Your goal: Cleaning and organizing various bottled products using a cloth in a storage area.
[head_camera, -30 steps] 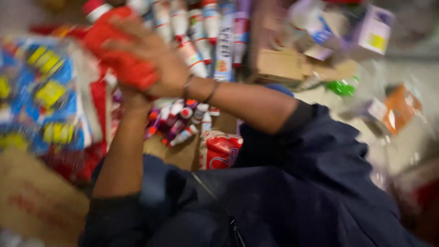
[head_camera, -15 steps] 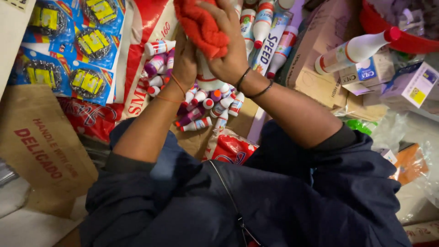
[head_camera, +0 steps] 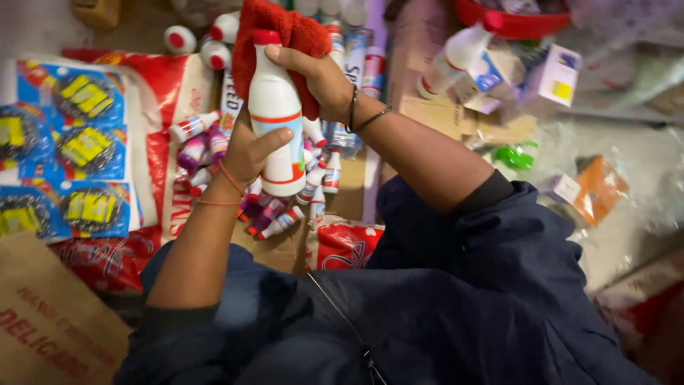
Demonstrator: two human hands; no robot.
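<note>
My left hand (head_camera: 247, 153) grips a white plastic bottle (head_camera: 274, 114) with a red cap and red bands, holding it upright by its lower left side. My right hand (head_camera: 320, 77) presses a red cloth (head_camera: 274, 21) against the bottle's upper part and back. Both forearms are bare, with dark blue sleeves pushed up. Thin bracelets sit on both wrists. Below and behind the bottle lie several small bottles (head_camera: 285, 214) with red and purple caps.
Blue packs of scouring pads (head_camera: 64, 150) lie at the left on a red-and-white sack (head_camera: 178, 93). A brown cardboard box (head_camera: 50, 321) sits bottom left. More white bottles (head_camera: 456, 53), small cartons (head_camera: 559, 75) and a red basin (head_camera: 513, 21) lie at the upper right.
The view has steadied and shifted. The cloth has come off the front of the bottle, and the white bottle now shows upright between my hands.
</note>
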